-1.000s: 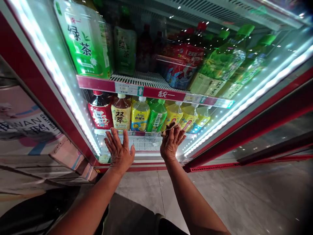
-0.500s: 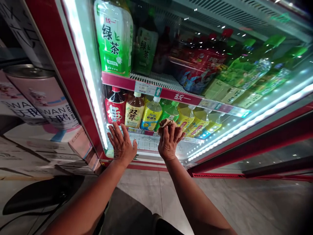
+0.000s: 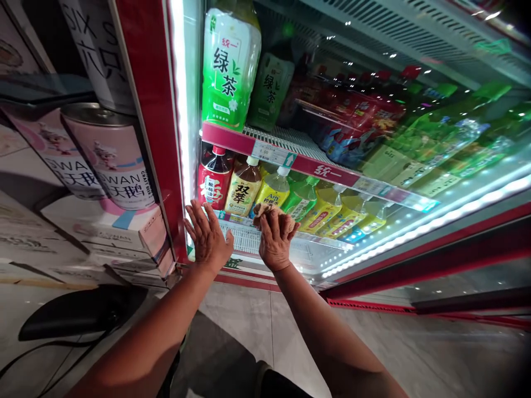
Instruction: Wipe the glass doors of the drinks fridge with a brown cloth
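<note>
My right hand (image 3: 275, 241) presses a crumpled brown cloth (image 3: 269, 213) to the glass door of a drinks fridge, below a yellow-labelled lemon drink bottle (image 3: 274, 188). My left hand (image 3: 206, 232) is open, palm towards the glass near the door's left edge, fingers spread and nothing in them. Whether its palm touches the glass I cannot tell. Behind the glass, a red-labelled bottle (image 3: 213, 179) stands just above the left fingertips, with a cream-labelled bottle (image 3: 243, 188) beside it.
A large green tea bottle (image 3: 230, 72) stands on the shelf above, behind a red price rail (image 3: 327, 170). Left of the fridge, pink cans (image 3: 114, 160) sit on stacked cartons (image 3: 124, 224). A black object (image 3: 78, 312) with a strap lies on the tiled floor (image 3: 244, 304).
My right hand and the cloth have slid left across the glass, from the green bottle to the lemon drink. My left hand is also further left against the bottles. The view has turned left.
</note>
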{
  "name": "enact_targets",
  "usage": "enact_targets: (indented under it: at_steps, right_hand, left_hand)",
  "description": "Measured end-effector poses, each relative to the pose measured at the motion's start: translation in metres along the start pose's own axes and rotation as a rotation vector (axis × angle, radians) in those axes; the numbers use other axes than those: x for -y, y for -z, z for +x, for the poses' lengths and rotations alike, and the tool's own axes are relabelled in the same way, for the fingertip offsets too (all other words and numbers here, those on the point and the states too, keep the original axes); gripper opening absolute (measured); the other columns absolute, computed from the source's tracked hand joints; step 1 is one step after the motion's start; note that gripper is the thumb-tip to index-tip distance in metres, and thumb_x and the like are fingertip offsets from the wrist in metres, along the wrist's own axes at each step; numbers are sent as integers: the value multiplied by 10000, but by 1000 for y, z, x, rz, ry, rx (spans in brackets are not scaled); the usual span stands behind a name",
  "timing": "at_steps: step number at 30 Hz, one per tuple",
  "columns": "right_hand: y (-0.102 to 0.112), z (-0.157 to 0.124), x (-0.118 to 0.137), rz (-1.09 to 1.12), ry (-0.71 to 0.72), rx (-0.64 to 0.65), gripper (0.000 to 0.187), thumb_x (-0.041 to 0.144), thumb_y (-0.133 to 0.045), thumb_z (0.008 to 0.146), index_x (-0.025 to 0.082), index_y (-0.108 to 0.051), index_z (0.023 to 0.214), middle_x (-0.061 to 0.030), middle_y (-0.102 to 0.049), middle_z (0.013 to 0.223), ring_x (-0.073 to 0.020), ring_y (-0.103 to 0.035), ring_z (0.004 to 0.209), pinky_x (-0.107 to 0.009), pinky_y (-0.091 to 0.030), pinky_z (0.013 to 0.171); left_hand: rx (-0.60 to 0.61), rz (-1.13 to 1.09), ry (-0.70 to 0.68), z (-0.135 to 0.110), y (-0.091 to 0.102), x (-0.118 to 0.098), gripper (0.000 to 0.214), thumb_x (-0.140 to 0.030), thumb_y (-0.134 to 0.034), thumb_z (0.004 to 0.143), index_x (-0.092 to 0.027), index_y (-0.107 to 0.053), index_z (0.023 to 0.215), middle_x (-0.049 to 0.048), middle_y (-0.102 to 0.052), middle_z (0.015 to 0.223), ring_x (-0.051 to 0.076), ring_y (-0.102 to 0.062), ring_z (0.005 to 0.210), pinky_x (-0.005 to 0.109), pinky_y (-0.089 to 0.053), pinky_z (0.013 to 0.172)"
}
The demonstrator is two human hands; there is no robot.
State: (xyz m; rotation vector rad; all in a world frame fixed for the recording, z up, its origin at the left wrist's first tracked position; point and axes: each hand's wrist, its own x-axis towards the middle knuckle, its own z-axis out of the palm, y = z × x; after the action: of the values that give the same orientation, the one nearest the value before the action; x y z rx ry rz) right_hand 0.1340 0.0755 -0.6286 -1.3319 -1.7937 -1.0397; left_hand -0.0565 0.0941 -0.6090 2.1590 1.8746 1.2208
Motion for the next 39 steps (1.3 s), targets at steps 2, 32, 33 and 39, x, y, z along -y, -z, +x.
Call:
enact_targets:
  at_steps: [2,32,33,39]
  right_hand:
    - [-1,-6,9,20,81,57,687,95,-498,879,240,-486,1550,-23,-509,1587,-217,11,1619,-532,104,1301]
    - [-18,94,88,129,407,283,567,173,-393,1035,335,-404,1578,88,-401,1644,-119,-103,1607,-495,113,1309]
    - [-16,104,91,140,375,293,592,175,-401,1033,334,-357,1602,82,-382,1655,-137,-103,1609,-518,77,1316]
    - [-24,131,119,184,280,303,646,175,-413,1023,269,-263,1644,24,-313,1693,-208,-121,1612,-561,-91,1324]
  left_hand:
    - [-3,-16,22,3,5,2,989,-251,-643,840,66,-90,1597,359,54,1670,410,176,1566,657,-24,1258]
    - [-356,-266,-29,47,48,51,534,-158,-420,913,-100,-555,1427,192,-549,1344,272,-509,1321,415,-384,1177]
    - [-384,-285,-38,50,52,53,508,-160,-410,918,-108,-585,1392,180,-560,1327,261,-520,1304,401,-389,1174]
    - [-575,-332,-111,60,76,59,470,-176,-325,978,-78,-602,1344,175,-595,1285,227,-556,1257,375,-436,1131]
